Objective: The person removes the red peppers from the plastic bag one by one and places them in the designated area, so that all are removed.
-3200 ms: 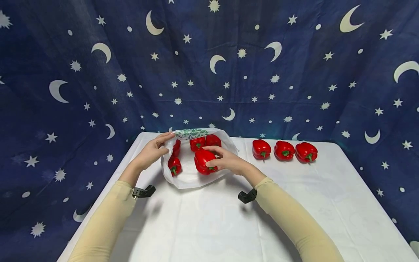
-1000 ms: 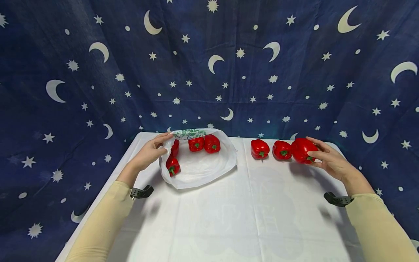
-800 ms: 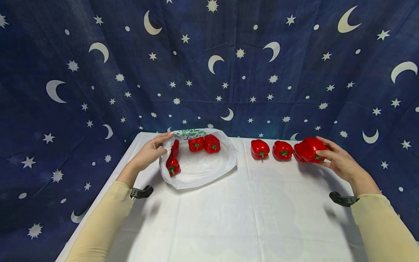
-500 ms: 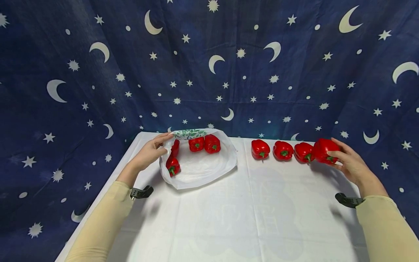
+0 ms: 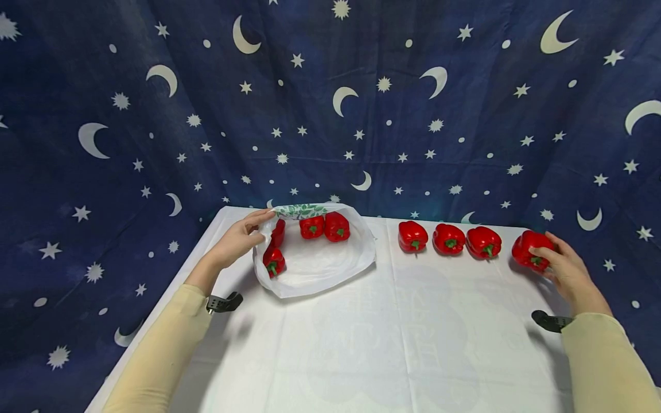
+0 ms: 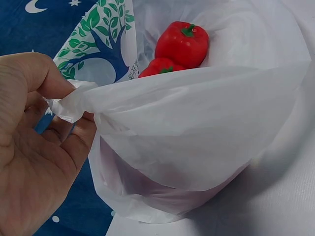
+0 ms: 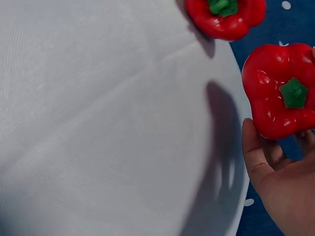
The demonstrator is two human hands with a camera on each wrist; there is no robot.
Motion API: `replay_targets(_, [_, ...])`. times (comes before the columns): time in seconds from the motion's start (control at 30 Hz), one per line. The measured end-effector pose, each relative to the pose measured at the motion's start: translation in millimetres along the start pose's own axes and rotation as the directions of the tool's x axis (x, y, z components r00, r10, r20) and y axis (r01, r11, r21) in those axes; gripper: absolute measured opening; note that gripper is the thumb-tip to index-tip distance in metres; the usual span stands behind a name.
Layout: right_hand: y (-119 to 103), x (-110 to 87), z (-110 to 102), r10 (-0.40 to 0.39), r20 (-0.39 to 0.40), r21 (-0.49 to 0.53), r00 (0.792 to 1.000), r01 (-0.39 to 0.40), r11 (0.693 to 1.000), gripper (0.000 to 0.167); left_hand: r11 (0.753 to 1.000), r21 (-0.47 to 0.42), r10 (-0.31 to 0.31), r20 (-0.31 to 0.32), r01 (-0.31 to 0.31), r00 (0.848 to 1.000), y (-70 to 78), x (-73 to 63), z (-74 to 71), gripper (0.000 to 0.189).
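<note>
My left hand [image 5: 234,244] pinches the left rim of a white plastic bag [image 5: 320,281], and its mouth gapes upward. Close up in the left wrist view, the bunched film [image 6: 74,105] sits between thumb and fingers. Several red bell peppers lie inside the bag, two by its back wall [image 5: 337,227] and others along the left side. At the far right of the table, my right hand [image 5: 570,272] grips another red bell pepper [image 5: 524,248], fingers around its right side. Its green stem [image 7: 294,93] faces the right wrist camera.
Three red bell peppers stand in a row at the back: the left one [image 5: 412,236], the middle one [image 5: 448,239] and the right one [image 5: 483,242]. A white cloth covers the table [image 5: 361,355]. A dark blue moon-and-star curtain [image 5: 310,115] hangs behind and at the sides.
My right hand has carried a bell pepper out of the bag, rightward past the row of three, and lowered it at the far right end. My left hand stays on the bag rim.
</note>
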State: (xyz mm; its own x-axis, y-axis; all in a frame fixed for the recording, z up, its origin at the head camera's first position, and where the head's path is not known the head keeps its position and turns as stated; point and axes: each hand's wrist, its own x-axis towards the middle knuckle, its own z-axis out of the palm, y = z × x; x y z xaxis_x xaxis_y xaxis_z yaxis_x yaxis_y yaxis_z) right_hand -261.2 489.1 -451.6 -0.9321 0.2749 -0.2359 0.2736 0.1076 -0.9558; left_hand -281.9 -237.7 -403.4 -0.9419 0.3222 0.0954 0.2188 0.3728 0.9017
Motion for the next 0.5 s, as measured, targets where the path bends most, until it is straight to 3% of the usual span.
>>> replay_targets(0.13, [5,7.0,4,0.017,-0.015,-0.145,1.000,-0.019,0.989,0.094,1.000,0.005,-0.004,0.007,0.004,1.000,1.1,-1.0,0.3,0.062])
replay_targets(0.5, [9,14.9,9,0.036,-0.014,-0.156,0.999,-0.038,0.987,0.101,1.000,-0.004,-0.006,0.015,0.006,1.000,0.9,0.5,0.9,0.063])
